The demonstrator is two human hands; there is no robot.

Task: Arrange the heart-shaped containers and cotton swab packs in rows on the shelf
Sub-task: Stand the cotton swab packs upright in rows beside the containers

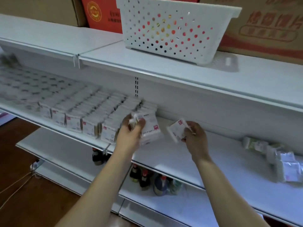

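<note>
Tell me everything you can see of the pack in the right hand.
The pack is a small, flat, white packet with a red mark near its top corner and faint print too blurred to read. It looks like thin plastic wrap. The right hand pinches its right edge, holding it tilted in the air above the middle shelf, apart from the packs in the left hand.
</note>
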